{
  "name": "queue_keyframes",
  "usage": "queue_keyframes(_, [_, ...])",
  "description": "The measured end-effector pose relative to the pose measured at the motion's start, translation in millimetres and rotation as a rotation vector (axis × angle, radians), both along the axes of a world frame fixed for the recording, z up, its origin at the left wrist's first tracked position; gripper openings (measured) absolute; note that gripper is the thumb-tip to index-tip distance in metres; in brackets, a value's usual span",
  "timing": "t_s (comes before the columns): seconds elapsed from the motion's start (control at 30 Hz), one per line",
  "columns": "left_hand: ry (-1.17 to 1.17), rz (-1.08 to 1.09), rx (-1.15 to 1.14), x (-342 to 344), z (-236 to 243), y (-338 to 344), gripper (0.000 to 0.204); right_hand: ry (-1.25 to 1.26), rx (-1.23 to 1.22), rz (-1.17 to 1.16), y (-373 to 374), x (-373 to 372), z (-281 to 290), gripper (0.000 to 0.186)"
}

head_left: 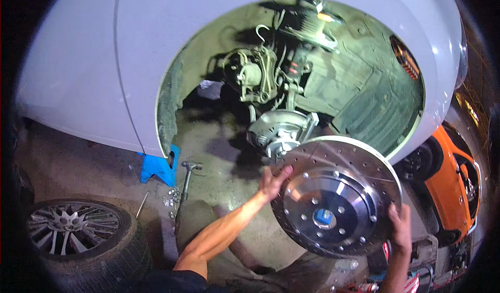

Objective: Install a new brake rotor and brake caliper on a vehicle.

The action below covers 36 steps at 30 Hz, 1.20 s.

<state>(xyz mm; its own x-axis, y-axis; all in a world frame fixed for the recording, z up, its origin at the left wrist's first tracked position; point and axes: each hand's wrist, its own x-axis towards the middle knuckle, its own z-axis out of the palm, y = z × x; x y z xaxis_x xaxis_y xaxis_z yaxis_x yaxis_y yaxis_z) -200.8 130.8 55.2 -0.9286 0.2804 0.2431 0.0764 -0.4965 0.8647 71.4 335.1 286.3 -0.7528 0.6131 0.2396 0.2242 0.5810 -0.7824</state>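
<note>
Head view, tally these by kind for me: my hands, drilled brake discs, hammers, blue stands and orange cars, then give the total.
Hands: 2, left hand and right hand
Drilled brake disc: 1
Hammer: 1
Blue stand: 1
Orange car: 1
Total: 6
</note>
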Motion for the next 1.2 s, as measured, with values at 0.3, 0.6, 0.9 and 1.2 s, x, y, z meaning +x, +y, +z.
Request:
queue_keyframes(0.3, [0.08,0.408,-0.267,-94.4,5.2,-92.0,0.058,0.134,0.327,0.123,-4.2,-233.3,-68.4,0.047])
queue_keyframes(0.6, [0.058,0.62,-0.497,-125.6,-10.9,-82.0,0.067,0.231,0.327,0.124,27.9,-321.3,-133.7,0.057])
queue_keyframes(0.9, [0.187,0.676,-0.58,-114.7,-2.5,-69.1,0.062,0.265,0.199,0.141,60.9,-346.0,-179.4,0.07])
queue_keyframes(1.2, [0.146,0.625,-0.644,-116.4,-8.9,-61.4,0.054,0.3,0.177,0.157,69.1,-339.3,-191.6,0.077])
